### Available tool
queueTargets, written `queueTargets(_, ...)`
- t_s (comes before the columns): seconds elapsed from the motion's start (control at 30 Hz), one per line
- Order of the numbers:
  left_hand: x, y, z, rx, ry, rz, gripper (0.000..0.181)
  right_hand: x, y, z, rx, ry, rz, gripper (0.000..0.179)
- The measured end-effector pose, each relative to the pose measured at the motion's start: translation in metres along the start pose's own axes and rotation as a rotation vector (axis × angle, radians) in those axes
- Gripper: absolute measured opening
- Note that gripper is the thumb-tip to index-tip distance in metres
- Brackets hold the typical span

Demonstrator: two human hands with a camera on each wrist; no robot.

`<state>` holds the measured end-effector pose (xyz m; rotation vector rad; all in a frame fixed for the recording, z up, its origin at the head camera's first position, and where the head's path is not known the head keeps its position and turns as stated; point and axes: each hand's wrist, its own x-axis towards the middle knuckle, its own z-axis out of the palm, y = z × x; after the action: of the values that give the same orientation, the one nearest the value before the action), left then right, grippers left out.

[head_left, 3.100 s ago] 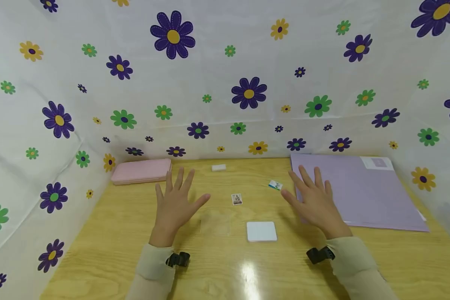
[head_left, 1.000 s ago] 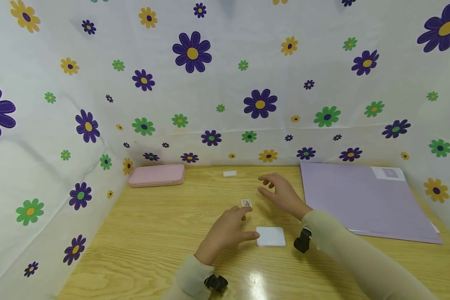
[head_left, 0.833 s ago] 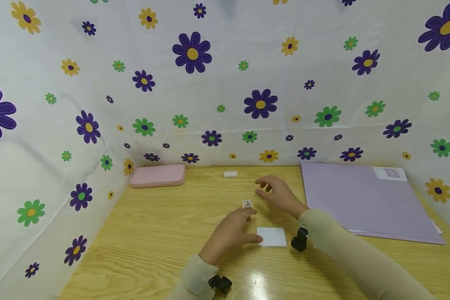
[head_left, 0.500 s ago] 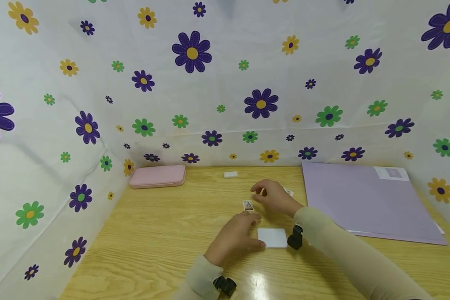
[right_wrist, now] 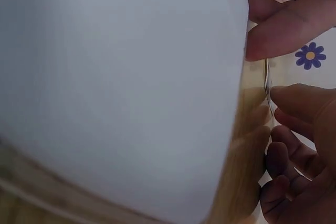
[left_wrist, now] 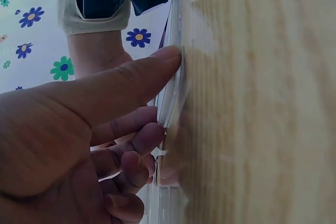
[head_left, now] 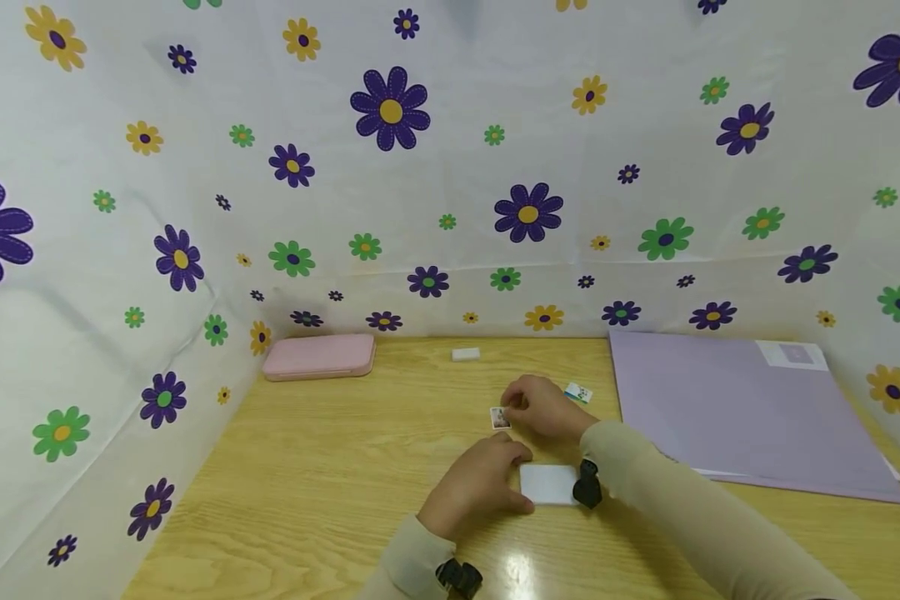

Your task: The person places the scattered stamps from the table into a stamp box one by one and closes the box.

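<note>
A small stamp-like picture card (head_left: 497,417) lies on the wooden table. My right hand (head_left: 546,410) has thumb and index finger together at its right edge. In the right wrist view, those fingertips meet a thin raised sliver (right_wrist: 269,90) at the table surface. My left hand (head_left: 480,479) is nearer to me, fingers loosely bent, palm toward a flat white rounded rectangle (head_left: 548,485). In the left wrist view, my left thumb (left_wrist: 163,59) touches the edge of that white piece, which has a clear rim. It fills much of the right wrist view.
A small white card with blue and green print (head_left: 579,392) lies beyond my right hand. A white eraser-like block (head_left: 466,354) and a pink case (head_left: 320,357) stand at the back. A large lilac folder (head_left: 735,408) covers the right. Flowered cloth (head_left: 450,167) surrounds the table.
Both hands have come in from the sides to the middle. My right hand has moved left and nearer to me, down onto the picture card. My left thumb has slid along the white piece.
</note>
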<state>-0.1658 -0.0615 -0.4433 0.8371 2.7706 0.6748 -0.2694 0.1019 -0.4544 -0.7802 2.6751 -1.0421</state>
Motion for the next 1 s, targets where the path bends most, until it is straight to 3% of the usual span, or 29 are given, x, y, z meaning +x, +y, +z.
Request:
queueTargets(0.4, 0.0, -0.002, 0.003, 0.023, -0.004, -0.004, 0.054, 0.004, -0.004, 0.001, -0.042, -0.033, 0.022, 0.007)
queueTargets(0.8, -0.003, -0.002, 0.004, 0.021, -0.02, 0.008, 0.053, -0.006, -0.006, -0.008, 0.071, -0.011, 0.001, 0.012)
queueTargets(1.0, -0.004, -0.003, 0.004, 0.005, -0.021, -0.003, 0.053, -0.015, -0.01, -0.02, 0.164, 0.057, -0.023, 0.011)
